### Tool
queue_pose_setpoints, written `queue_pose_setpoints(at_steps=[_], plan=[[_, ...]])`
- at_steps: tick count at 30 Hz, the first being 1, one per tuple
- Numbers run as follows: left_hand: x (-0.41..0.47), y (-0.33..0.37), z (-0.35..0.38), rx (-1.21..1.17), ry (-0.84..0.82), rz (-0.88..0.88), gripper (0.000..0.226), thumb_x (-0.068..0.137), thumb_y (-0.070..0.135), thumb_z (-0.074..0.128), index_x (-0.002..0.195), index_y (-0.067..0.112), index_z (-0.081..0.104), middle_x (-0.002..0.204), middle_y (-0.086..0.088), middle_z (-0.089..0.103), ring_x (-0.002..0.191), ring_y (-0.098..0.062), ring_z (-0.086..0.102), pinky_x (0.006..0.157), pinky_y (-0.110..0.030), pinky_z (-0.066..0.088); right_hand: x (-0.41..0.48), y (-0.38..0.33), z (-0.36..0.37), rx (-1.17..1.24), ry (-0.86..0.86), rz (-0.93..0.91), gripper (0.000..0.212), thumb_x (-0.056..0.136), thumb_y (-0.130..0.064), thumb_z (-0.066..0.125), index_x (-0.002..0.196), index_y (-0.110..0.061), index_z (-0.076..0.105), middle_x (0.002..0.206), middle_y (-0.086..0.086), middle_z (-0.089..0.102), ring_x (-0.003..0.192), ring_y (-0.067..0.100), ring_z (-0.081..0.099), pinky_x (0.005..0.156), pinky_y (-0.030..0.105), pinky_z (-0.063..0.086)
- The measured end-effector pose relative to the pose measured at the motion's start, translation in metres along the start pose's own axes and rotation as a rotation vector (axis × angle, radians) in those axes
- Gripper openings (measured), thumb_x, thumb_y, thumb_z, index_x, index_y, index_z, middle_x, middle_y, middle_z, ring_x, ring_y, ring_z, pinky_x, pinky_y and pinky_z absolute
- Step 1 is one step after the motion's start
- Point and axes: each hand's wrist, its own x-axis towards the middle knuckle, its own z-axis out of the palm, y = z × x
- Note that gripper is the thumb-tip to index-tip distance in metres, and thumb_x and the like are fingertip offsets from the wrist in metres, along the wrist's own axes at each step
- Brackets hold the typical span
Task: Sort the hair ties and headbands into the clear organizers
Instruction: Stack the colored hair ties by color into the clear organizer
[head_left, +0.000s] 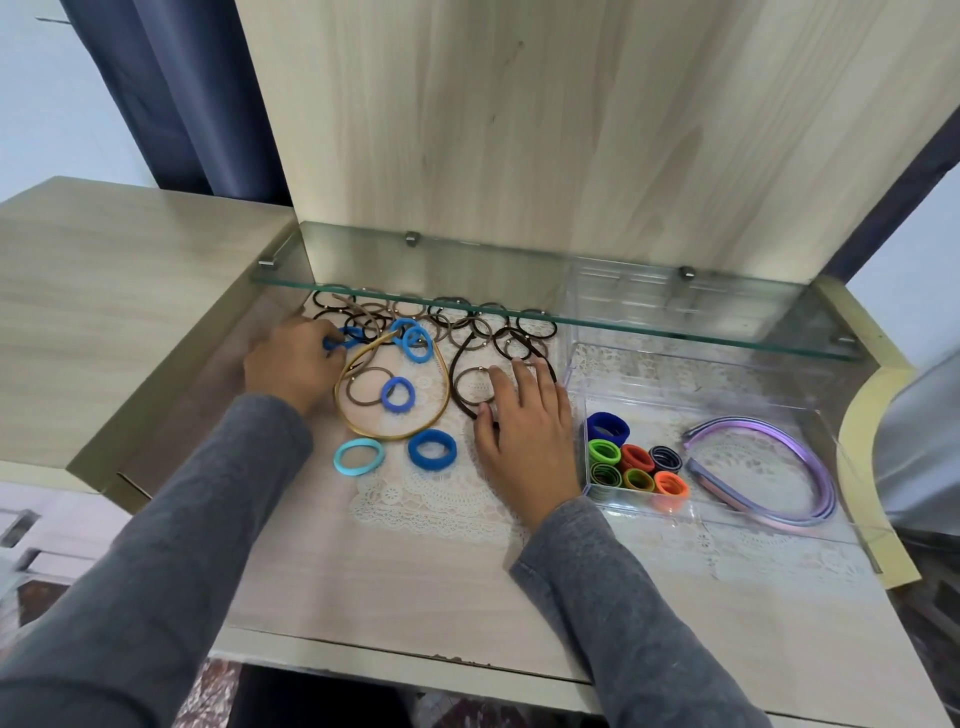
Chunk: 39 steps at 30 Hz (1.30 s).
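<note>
Several thin brown and black hair ties (457, 322) lie in a heap under the glass shelf. Among them are blue fabric ties (417, 343), a gold headband (395, 431) and a dark brown headband (460, 384). My left hand (291, 366) pinches a blue hair tie (337, 340) at the heap's left. My right hand (524, 426) lies with straight fingers on the dark brown headband. A small clear organizer (589, 486) holds several coloured fabric ties (636, 462). A large clear organizer (841, 525) holds purple headbands (769, 478).
A glass shelf (545, 306) on metal pegs overhangs the back of the desk, with another clear box (675, 296) on it. A lace mat (441, 499) covers the desk top. A light blue tie (359, 456) and a blue tie (432, 449) lie in front.
</note>
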Motion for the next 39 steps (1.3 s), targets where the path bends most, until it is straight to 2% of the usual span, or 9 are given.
queue_pose_setpoints(at_steps=[7, 12, 15, 17, 21, 24, 29, 39], plan=[[-0.012, -0.006, 0.007, -0.118, 0.154, 0.051, 0.022, 0.098, 0.024, 0.056, 0.115, 0.016, 0.066, 0.113, -0.011, 0.066, 0.103, -0.035, 0.061, 0.082, -0.044, 0.05, -0.001, 0.001, -0.003, 0.015, -0.019, 0.002, 0.049, 0.097, -0.037, 0.031, 0.142, -0.021, 0.039, 0.152, 0.009, 0.035, 0.144, 0.028, 0.02, 0.119, 0.046, 0.017], [-0.032, -0.01, 0.012, -0.24, 0.313, 0.19, 0.014, 0.096, 0.019, 0.06, 0.107, 0.014, 0.067, 0.106, -0.008, 0.067, 0.082, -0.025, 0.061, 0.07, -0.037, 0.049, -0.002, 0.0, -0.005, 0.015, -0.023, 0.009, 0.047, 0.097, -0.036, 0.033, 0.141, -0.021, 0.04, 0.15, 0.01, 0.036, 0.144, 0.029, 0.021, 0.118, 0.046, 0.018], [-0.046, -0.012, 0.017, -0.316, 0.366, 0.249, 0.013, 0.093, 0.015, 0.062, 0.104, 0.011, 0.068, 0.105, -0.008, 0.066, 0.084, -0.029, 0.063, 0.074, -0.043, 0.054, -0.003, -0.001, -0.006, 0.011, -0.006, 0.009, 0.051, 0.094, -0.038, 0.029, 0.14, -0.02, 0.042, 0.149, 0.012, 0.038, 0.143, 0.03, 0.023, 0.117, 0.047, 0.019], [-0.058, -0.011, 0.021, -0.352, 0.346, 0.31, 0.013, 0.093, 0.016, 0.062, 0.103, 0.011, 0.068, 0.106, -0.006, 0.065, 0.089, -0.026, 0.062, 0.08, -0.043, 0.054, -0.003, -0.002, -0.007, 0.014, 0.005, 0.008, 0.052, 0.093, -0.038, 0.029, 0.139, -0.019, 0.044, 0.147, 0.013, 0.04, 0.142, 0.031, 0.025, 0.116, 0.047, 0.019], [-0.084, -0.001, 0.024, -0.463, 0.219, 0.578, 0.018, 0.093, 0.025, 0.058, 0.102, 0.013, 0.068, 0.109, 0.003, 0.063, 0.098, -0.013, 0.061, 0.087, -0.035, 0.051, -0.004, -0.001, -0.007, 0.018, 0.007, 0.01, 0.052, 0.093, -0.038, 0.028, 0.139, -0.019, 0.044, 0.147, 0.013, 0.04, 0.142, 0.031, 0.025, 0.116, 0.047, 0.019], [-0.089, 0.0, 0.031, -0.445, 0.18, 0.703, 0.017, 0.091, 0.026, 0.062, 0.102, 0.014, 0.069, 0.11, 0.003, 0.064, 0.103, -0.018, 0.064, 0.086, -0.044, 0.052, -0.003, -0.001, -0.007, 0.019, -0.015, 0.011, 0.047, 0.097, -0.036, 0.034, 0.14, -0.02, 0.041, 0.149, 0.013, 0.037, 0.143, 0.03, 0.022, 0.117, 0.047, 0.018], [-0.094, 0.001, 0.033, -0.437, 0.152, 0.755, 0.014, 0.088, 0.025, 0.066, 0.1, 0.018, 0.069, 0.113, 0.006, 0.064, 0.104, -0.016, 0.064, 0.084, -0.048, 0.051, -0.004, -0.001, -0.009, 0.033, -0.033, 0.015, 0.047, 0.098, -0.035, 0.036, 0.142, -0.02, 0.039, 0.151, 0.013, 0.034, 0.144, 0.03, 0.018, 0.119, 0.046, 0.015], [-0.105, 0.005, 0.029, -0.335, 0.159, 0.836, 0.016, 0.085, 0.028, 0.063, 0.097, 0.021, 0.072, 0.11, 0.008, 0.067, 0.101, -0.012, 0.064, 0.086, -0.04, 0.047, -0.005, -0.002, -0.009, 0.04, -0.013, 0.01, 0.045, 0.097, -0.034, 0.039, 0.14, -0.019, 0.042, 0.147, 0.014, 0.039, 0.142, 0.031, 0.022, 0.117, 0.048, 0.019]])
